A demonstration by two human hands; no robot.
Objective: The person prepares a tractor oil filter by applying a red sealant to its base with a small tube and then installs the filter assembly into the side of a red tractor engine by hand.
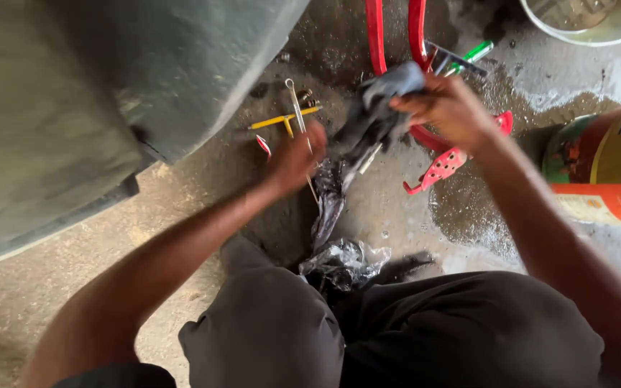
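Note:
My right hand [451,108] grips a dark grey rag [379,108] bunched around a metal part, whose shiny end pokes out below the cloth. My left hand [297,156] is lower and to the left, its fingers curled close to the rag's lower edge and blurred, so what it holds is unclear. Just behind the left hand on the ground lie a long metal wrench [295,104] and a yellow T-handled tool [284,120]. A crumpled black plastic bag [339,262] lies between my knees.
A big grey vehicle body panel [109,86] fills the upper left. A red metal frame [395,32] and a red perforated pedal-like piece [445,164] sit behind my right hand. A green-handled tool [472,56], a white bucket [598,29] and an orange-green can [605,165] stand on the wet concrete.

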